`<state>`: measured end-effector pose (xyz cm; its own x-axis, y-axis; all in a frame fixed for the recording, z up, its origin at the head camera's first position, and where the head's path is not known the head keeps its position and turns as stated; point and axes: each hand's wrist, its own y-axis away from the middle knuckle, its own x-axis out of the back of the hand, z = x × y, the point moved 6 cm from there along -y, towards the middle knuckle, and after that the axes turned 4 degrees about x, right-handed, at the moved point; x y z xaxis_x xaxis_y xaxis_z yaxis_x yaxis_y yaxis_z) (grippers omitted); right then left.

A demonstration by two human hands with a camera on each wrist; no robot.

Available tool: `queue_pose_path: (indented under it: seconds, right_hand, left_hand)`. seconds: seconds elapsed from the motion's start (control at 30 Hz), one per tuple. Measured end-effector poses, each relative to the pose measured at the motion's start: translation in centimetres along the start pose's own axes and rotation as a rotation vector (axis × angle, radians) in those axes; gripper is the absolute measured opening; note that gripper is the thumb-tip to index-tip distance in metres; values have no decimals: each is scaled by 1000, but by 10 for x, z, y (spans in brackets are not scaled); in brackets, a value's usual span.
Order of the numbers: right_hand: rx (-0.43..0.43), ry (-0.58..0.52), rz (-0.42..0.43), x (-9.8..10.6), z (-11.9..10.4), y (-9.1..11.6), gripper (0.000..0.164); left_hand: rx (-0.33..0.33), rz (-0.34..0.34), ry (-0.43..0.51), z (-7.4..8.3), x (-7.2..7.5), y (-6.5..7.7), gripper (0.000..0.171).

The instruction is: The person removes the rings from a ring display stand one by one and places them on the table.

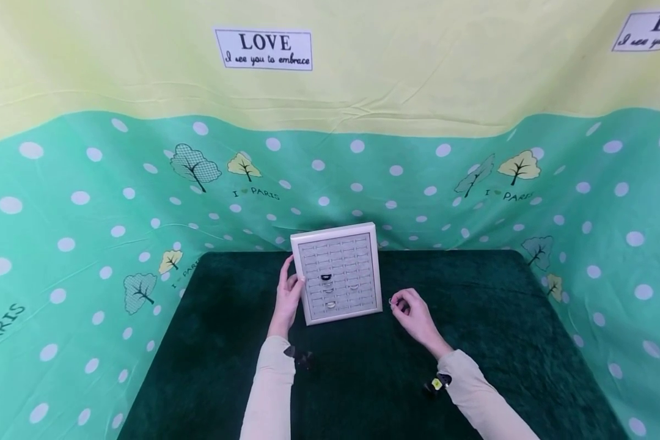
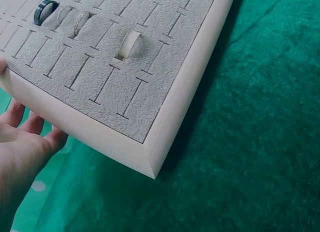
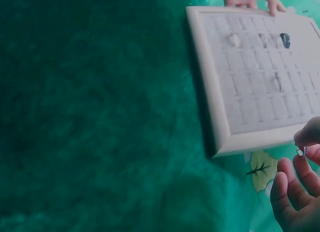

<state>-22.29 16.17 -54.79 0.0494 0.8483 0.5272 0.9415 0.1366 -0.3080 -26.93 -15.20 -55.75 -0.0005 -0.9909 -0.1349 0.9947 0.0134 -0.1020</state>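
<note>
- The pale-framed ring tray [image 1: 341, 266] is tilted up toward the person, towards twelve o'clock on the dark green surface [image 1: 330, 382]; I can't tell whether its lower edge touches down.
- The person's left hand [image 1: 287, 299] grips the frame at nine o'clock, thumb on the front rim, fingers behind.
- At about four o'clock, just beside the frame and apart from it, the right hand [image 1: 412, 313] pinches a small silvery ring [image 3: 301, 151] between thumb and fingertip.
- Four rings sit in a column left of the tray's middle: a black ring [image 2: 38, 16] uppermost, two thin rings below it, then, towards six o'clock, a wide pale ring [image 2: 130, 44].
- One lone ring [image 1: 354, 287] sits towards four o'clock in the tray.
- Behind hangs a polka-dotted curtain [image 1: 335, 177].
</note>
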Motion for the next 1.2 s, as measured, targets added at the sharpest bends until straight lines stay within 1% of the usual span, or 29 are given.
queue_pose_path:
  seconds: [0.03,0.1,0.23,0.3,0.5,0.67,0.9,1.13,1.2]
  right_hand:
    - [-3,4,-2,1,3,2,10]
    - [-9,8,-1,3,8,6,10]
    - [-10,18,-1,9,20,14,13]
    - [-5,32,-1,12,26,17,13]
    - [16,74,-4,19,44,27,12]
    - [29,100,-14,23,54,33,12]
    - [23,143,-10,30,69,37,15]
    - [5,179,7,41,81,33,14]
    - [-10,183,8,45,84,31,14]
  left_hand:
    - [-8,-4,-1,0,0,0,58]
    - [-5,-5,8,0,-1,-1,59]
    - [57,10,14,0,-1,-1,60]
    - [84,14,25,3,-1,0,61]
    - [105,-17,50,19,-6,5,62]
    - [114,-17,44,22,-6,7,62]
    - [105,-13,37,20,-6,6,62]
    - [84,13,28,0,0,-3,62]
    - [77,13,17,-1,0,-3,62]
